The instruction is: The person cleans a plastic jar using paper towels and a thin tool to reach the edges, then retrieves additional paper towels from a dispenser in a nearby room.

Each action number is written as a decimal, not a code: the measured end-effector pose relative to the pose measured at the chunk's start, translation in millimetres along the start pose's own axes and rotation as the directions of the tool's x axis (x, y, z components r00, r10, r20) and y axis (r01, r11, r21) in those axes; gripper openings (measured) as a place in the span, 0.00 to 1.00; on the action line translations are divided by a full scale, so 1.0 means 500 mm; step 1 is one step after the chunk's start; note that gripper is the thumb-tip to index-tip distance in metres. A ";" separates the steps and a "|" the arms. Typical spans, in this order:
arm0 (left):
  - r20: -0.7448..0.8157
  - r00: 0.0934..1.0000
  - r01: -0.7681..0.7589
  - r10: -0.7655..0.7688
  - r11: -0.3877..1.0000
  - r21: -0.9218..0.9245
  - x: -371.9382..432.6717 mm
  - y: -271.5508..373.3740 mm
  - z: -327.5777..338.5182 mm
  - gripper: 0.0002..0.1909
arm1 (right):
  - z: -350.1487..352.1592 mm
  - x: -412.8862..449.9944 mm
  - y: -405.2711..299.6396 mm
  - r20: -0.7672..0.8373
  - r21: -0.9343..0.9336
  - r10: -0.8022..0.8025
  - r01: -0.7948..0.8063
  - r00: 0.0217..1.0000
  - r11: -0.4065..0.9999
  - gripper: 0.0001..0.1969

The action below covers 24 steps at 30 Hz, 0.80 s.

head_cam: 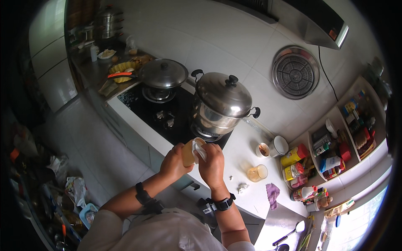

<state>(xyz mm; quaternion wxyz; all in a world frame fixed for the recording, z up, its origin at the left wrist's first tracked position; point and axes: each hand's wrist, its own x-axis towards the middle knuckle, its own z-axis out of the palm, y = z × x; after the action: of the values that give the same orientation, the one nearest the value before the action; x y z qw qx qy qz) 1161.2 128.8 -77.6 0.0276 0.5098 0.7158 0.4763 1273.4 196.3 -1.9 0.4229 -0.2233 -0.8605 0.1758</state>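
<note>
My left hand (174,163) grips a yellowish translucent cup (187,153) by its side, tilted in front of the counter's edge. A crumpled white tissue (199,151) is pinched in my right hand (211,166), pressed at the cup's mouth and partly inside it. My right fingers hide part of the rim. To the right, a similar amber cup (258,173) rests on the white countertop (232,163). Near it lie a wad of used tissue (242,188) and a purple cloth (273,196).
A large steel steamer pot (220,103) and a lidded wok (163,75) stand on the black gas hob (147,117). A small bowl with brown residue (262,150) and a white mug (279,146) sit near a spice shelf (333,150). A spatula (290,233) lies lower right.
</note>
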 end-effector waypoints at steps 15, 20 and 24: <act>0.384 0.920 0.171 -0.079 0.962 -0.212 0.011 0.025 -0.080 0.34 | -0.028 -0.003 0.012 0.189 0.266 0.031 -0.082 0.982 0.961 0.08; 0.105 0.994 0.034 -0.026 0.996 -0.076 0.008 -0.008 -0.011 0.33 | -0.002 -0.009 0.008 0.101 0.167 0.103 -0.119 0.990 0.979 0.10; -0.081 0.995 -0.060 0.057 0.998 -0.031 0.008 -0.015 0.002 0.38 | 0.006 -0.001 -0.001 0.027 0.129 0.015 -0.019 1.000 0.991 0.10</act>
<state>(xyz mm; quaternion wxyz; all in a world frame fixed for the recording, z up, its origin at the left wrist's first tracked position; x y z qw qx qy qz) 1154.7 132.3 -81.5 -0.0065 0.5107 0.6931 0.5087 1271.2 195.4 -3.7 0.4235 -0.2005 -0.8508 0.2377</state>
